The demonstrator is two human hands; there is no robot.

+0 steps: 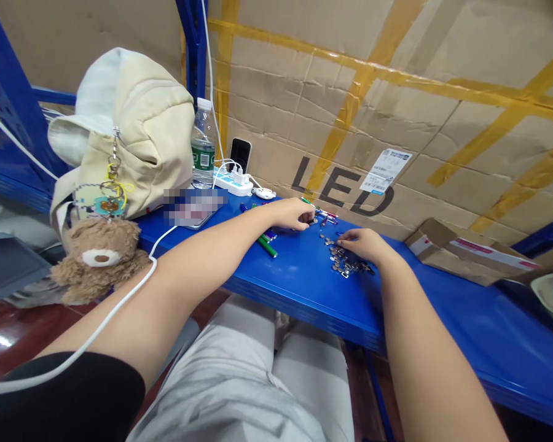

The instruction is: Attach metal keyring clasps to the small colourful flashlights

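"What's closest to us?"

"A white cable (115, 310), crossing a black sleeve (78, 399), with pale trousers (230, 374) beside it, under the edge of a blue metal tabletop (299, 291)."

"And the room?"

"Behind the tabletop stands a big cardboard panel (267, 80), printed 'LED', strapped with yellow tape (343, 113) and bearing a shipping label (386, 170). A blue rack post (195, 55) rises at its left; the floor (9, 337) is dark red and shiny."

"What's on the surface?"

"At the left, a cream backpack (152, 135) with a teddy bear (101, 258) hanging from it, then a water bottle (203, 150) and a power strip (230, 183). A cardboard box (470, 252) sits to the right."

"And the hands?"

"The left hand (295, 215) is bent down by some coloured pens (328, 213), fingers curled; I can't tell whether they grip anything. The right hand (364, 244) is at a scatter of small metal pieces (338, 261) mid-table, fingertips close together. Whether they pinch one, I can't tell."
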